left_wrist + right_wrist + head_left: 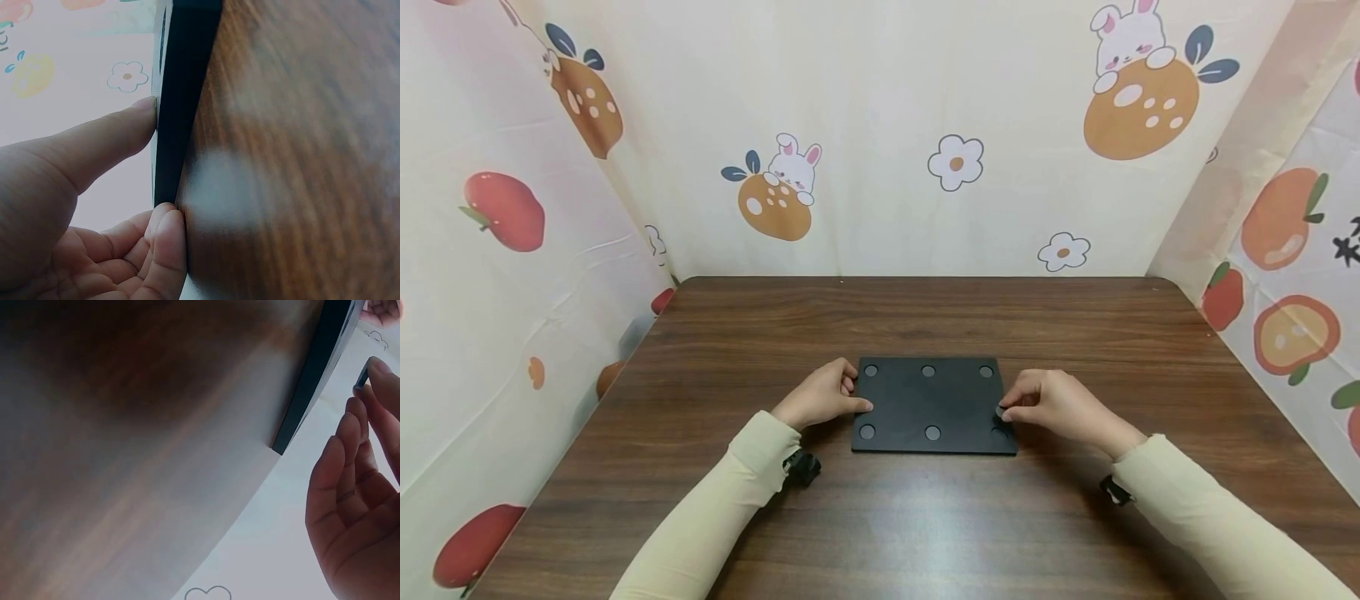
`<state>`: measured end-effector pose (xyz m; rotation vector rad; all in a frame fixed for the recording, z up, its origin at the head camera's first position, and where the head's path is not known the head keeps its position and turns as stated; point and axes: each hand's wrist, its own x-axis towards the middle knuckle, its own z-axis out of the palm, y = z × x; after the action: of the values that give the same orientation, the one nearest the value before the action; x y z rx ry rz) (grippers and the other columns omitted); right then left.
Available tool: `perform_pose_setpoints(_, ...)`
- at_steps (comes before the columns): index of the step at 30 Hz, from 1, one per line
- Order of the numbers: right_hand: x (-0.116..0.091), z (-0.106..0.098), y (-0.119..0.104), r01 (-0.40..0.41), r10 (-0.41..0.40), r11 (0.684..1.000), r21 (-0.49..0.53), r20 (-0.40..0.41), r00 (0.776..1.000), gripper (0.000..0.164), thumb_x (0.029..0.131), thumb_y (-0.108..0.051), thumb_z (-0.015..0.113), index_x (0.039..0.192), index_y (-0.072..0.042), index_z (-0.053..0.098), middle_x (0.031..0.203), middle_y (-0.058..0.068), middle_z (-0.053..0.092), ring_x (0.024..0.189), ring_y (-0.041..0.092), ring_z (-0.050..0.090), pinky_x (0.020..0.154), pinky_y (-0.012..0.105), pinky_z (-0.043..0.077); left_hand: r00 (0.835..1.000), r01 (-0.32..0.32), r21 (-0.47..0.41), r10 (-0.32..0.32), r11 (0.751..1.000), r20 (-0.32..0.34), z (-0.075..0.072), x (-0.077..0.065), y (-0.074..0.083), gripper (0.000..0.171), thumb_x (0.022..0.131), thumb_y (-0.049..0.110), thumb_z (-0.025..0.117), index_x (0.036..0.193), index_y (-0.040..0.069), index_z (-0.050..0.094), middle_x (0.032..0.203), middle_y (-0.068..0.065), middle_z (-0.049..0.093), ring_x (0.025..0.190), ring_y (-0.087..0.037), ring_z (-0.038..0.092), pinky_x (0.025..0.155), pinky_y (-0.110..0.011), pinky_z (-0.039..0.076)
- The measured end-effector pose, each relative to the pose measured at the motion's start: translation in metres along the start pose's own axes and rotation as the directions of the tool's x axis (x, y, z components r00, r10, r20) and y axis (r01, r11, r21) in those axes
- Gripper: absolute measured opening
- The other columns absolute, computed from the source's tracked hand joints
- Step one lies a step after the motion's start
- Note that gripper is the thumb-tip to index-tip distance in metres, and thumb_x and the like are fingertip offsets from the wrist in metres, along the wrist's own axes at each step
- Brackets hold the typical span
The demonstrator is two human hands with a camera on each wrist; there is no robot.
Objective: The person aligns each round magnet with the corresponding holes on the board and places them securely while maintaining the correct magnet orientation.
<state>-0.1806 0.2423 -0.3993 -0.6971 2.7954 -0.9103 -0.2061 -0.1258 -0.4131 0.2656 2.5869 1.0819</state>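
Note:
A flat black rectangular board (928, 404) lies on the table, with several small grey round discs set into it along its far and near sides. At its left edge my left hand (823, 395) grips it, thumb on the top face and curled fingers against the side; the left wrist view shows this thumb (128, 128) from close by. Over the board's near right corner, my right hand (1060, 406) pinches a small disc (362, 376) between thumb and forefinger. A dark round spot (1002, 430) lies just below that disc on the board, partly hard to make out.
The brown wood-grain table (925, 525) extends around the board. Behind it and at both sides hangs a pale curtain (880, 100) printed with fruit, rabbits and flowers. Each wrist carries a small black device, such as the left wrist device (802, 467).

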Motion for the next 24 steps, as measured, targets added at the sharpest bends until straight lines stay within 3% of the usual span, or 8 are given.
perform_pose_setpoints(24,-0.0086,0.0078,-0.0064,0.05,-0.045,0.997,-0.063,0.081,0.996,0.007,0.083,-0.023,0.079,0.088,-0.026,0.077,0.082,-0.015,0.061,0.071,-0.002,0.056,0.062,0.021,0.047,1.0,-0.001,-0.001,0.001,1.0,0.003,-0.0005,-0.0007,0.0006,0.054,0.082,0.026,0.081,0.123,0.005,0.053,0.101,-0.006,0.054,0.085,-0.017,0.049,0.078,-0.033,0.043)
